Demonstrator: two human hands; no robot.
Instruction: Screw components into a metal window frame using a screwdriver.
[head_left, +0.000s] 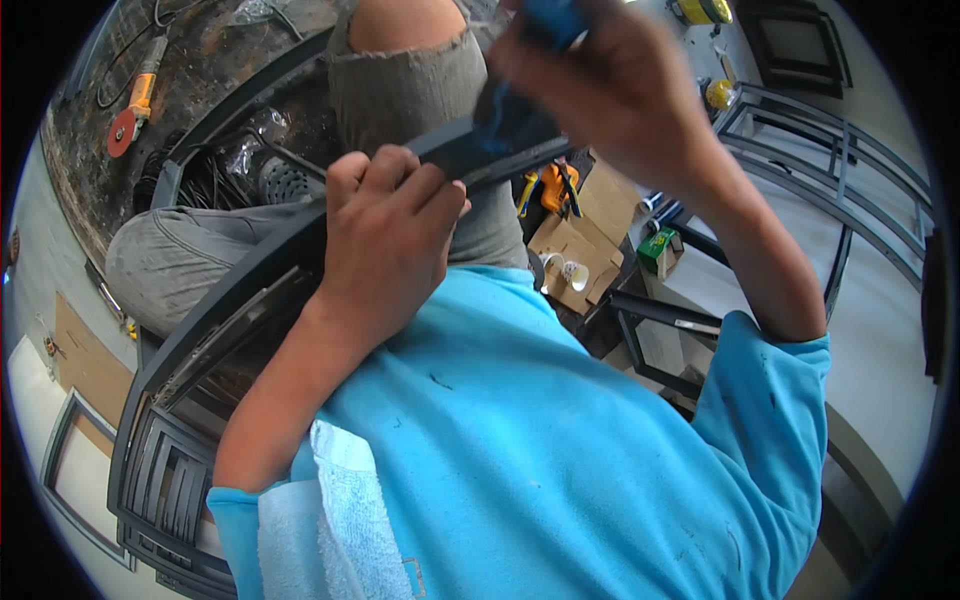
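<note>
Clasping dark frame (255, 265) within left hand (385, 225), blurred blue object (556, 20) within right hand (620, 95), perhaps risking slippage by loosening left fingers.

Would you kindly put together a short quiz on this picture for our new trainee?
1. Which hand grips the metal frame?
2. True or false: the grinder at the upper left of the picture has a red disc.
3. What colour is the towel? A: yellow; B: light blue; C: black.

Key:
1. The left hand.
2. True.
3. B.
</note>
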